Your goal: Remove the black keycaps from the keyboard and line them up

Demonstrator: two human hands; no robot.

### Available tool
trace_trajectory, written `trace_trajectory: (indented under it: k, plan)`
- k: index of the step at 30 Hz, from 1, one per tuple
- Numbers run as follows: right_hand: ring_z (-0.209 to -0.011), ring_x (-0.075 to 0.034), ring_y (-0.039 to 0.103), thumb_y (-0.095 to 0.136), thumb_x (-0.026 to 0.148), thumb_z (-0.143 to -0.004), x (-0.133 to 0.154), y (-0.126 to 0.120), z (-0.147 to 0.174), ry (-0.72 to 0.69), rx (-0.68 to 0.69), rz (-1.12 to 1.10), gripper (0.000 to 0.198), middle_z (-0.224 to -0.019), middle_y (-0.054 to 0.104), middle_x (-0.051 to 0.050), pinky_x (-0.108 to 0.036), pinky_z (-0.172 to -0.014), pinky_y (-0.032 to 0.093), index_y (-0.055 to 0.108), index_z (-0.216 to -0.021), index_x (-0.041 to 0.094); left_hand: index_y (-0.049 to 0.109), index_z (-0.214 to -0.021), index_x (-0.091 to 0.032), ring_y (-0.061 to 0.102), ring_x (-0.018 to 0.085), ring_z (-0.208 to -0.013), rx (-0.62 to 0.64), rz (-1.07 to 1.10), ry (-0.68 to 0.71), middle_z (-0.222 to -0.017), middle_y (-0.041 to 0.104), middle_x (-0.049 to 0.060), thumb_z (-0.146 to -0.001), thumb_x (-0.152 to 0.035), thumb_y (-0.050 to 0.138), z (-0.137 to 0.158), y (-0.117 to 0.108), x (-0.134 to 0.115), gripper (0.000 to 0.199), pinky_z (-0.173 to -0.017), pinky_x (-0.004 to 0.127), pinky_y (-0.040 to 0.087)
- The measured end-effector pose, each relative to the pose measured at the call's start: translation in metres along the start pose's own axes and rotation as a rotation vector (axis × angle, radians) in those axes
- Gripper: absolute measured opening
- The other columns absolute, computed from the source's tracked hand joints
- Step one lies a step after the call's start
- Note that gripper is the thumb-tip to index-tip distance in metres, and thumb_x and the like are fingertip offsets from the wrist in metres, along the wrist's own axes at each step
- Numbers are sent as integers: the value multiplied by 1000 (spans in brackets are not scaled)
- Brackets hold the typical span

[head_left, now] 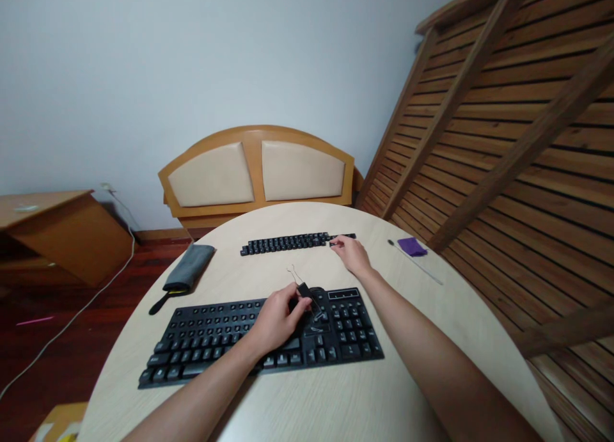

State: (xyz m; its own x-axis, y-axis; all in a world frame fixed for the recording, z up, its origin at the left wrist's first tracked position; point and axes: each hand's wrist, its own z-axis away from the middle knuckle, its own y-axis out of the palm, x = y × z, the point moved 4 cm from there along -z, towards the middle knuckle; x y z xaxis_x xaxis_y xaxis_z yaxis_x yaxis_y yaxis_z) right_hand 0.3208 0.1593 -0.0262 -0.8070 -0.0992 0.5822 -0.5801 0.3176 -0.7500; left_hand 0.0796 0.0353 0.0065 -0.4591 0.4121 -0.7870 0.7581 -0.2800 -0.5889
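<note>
A black full-size keyboard (pixel 352 332) lies across the near part of the round table. Many upper-row switches and part of the block left of the number pad are bare, while caps remain on the lower rows and number pad. Over its right-centre my left hand (pixel 278 317) is closed on a wire keycap puller (pixel 304 290), its thin loops pointing away from me. Beyond the keyboard, removed black keycaps (pixel 285 242) are lined up in rows. My right hand (pixel 352 253) pinches a small dark keycap (pixel 332 244) at the right end of these rows.
A grey pouch (pixel 189 267) with a black strap lies at the table's left. To the right are a thin brush (pixel 416 263) and a folded purple cloth (pixel 411 247). A padded headboard (pixel 256 167) stands behind the table (pixel 460 320), and wooden slats (pixel 484 192) rise on the right.
</note>
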Motion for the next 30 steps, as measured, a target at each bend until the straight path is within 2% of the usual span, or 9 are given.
trace_trajectory:
  k: [11,26,30]
  plan:
    - [-85,-17,64,58,26,-88,-1,9,-6,-15,-11,-2,23,-99,72,-1,-26,-75,45,71,-108,29,61,-83,-18,65,20,-77,2,0,-2,-81,71,4,-95,-34,51,0,0,0,22,-71,31,45]
    - [-79,-16,63,59,24,-86,2,10,-7,-45,-11,-58,26,-92,71,0,-25,-70,44,70,-109,28,60,-82,-18,65,19,-76,-2,16,-6,-80,71,4,-94,-33,51,-1,-1,-2,21,-70,32,46]
    - [-75,-15,63,59,22,-86,4,7,-3,-44,0,-82,33,-87,71,1,-25,-69,45,65,-117,27,61,-82,-18,65,19,-77,1,1,-11,-80,71,4,-94,-34,51,-1,-1,-2,22,-71,31,45]
